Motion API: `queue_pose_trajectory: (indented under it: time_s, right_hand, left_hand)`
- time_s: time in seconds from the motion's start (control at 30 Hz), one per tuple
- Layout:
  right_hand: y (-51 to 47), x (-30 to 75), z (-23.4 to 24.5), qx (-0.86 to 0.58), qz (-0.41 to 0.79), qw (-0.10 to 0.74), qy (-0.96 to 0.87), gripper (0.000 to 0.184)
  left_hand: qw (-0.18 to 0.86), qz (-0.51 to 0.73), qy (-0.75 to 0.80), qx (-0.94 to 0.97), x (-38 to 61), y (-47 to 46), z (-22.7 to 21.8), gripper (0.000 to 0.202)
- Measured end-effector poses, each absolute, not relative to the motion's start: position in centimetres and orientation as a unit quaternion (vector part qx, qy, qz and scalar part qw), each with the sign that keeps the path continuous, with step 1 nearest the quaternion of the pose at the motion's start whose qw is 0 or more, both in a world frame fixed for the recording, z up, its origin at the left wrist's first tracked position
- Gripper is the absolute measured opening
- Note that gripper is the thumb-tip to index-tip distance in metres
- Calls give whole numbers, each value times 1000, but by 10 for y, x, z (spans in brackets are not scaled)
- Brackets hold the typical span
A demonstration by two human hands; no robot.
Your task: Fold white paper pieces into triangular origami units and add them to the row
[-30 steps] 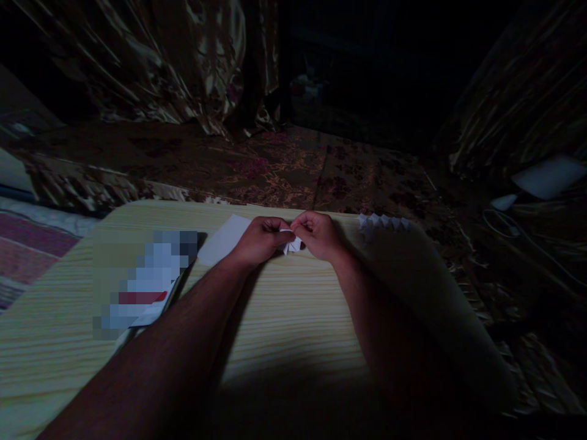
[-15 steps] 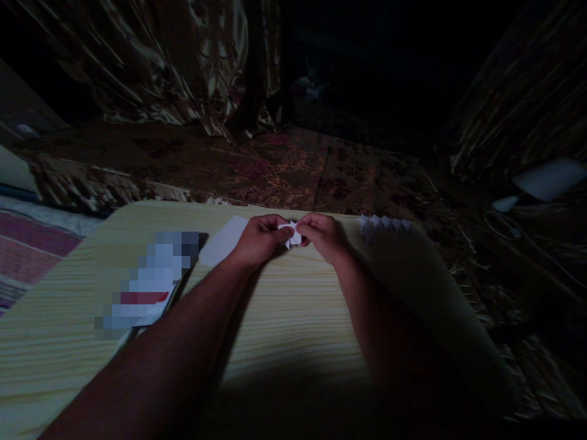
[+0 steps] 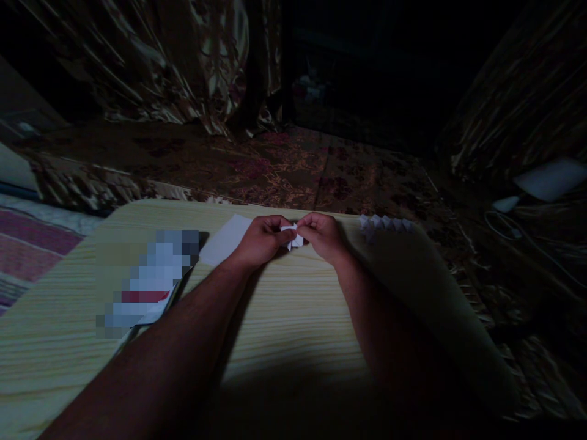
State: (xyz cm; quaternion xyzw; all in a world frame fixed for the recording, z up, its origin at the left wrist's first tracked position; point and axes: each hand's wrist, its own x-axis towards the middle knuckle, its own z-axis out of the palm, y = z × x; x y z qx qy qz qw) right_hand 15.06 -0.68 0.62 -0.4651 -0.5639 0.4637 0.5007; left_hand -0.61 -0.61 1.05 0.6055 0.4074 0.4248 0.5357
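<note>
A small piece of folded white paper (image 3: 297, 239) is pinched between my two hands over the far part of the table. My left hand (image 3: 263, 241) grips its left side, thumb lying on top. The fingertips of my right hand (image 3: 322, 235) are closed on its upper right edge. Pointed corners stick out at the bottom and top of the fold; the fingers cover the rest. Just left of my left hand lies a stack or sheet of white paper (image 3: 223, 240). Several small folded white paper pieces (image 3: 386, 223) stand in a row to the right of my right hand.
The wooden table (image 3: 284, 330) has a rounded edge. A blurred-out flat item (image 3: 151, 281) lies on its left. Beyond are a patterned covered seat (image 3: 275, 162) and curtains (image 3: 220, 61). A white device with a cable (image 3: 550, 180) sits at the far right in dim light.
The right fingers have shifted slightly to the top edge of the folded paper, showing more of its right side. Both hands otherwise stay in place.
</note>
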Motion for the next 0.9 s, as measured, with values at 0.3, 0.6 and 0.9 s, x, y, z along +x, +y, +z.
queue_pose_trajectory:
  time_s: [0.3,0.6,0.9]
  right_hand:
    - [-6,150,4,-480,433,495,-580,12]
    - [-6,150,4,-486,422,517,-565,10]
    - [-5,149,3,-469,462,531,-535,9]
  left_hand:
    - [536,423,406,607,-6,-6,9,23]
    - [519,416,414,622,-4,-6,8,26]
    - [488,447,434,611,-3,-3,5,23]
